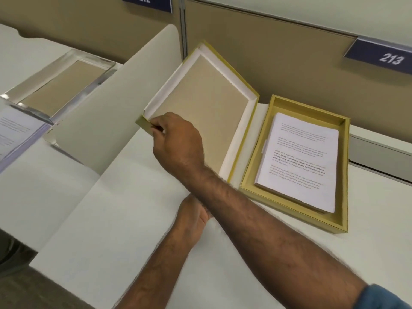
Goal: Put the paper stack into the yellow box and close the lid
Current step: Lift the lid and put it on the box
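The yellow box (pixel 249 175) lies open on the white desk, right of centre. A stack of printed white paper (pixel 298 161) rests inside its tray. The hinged lid (pixel 200 103), tan inside with white walls, is tilted up off the desk to the left of the tray. My right hand (pixel 176 141) reaches across and pinches the lid's near left corner. My left hand (pixel 191 217) lies on the desk beneath my right forearm, partly hidden; what its fingers hold, if anything, is out of sight.
A curved white divider panel (pixel 107 112) stands just left of the lid. Beyond it sit a clear tray (pixel 62 83) and more printed sheets (pixel 15 130). Beige partition walls with number plates 212 (pixel 147 1) and 213 (pixel 388 56) close the back.
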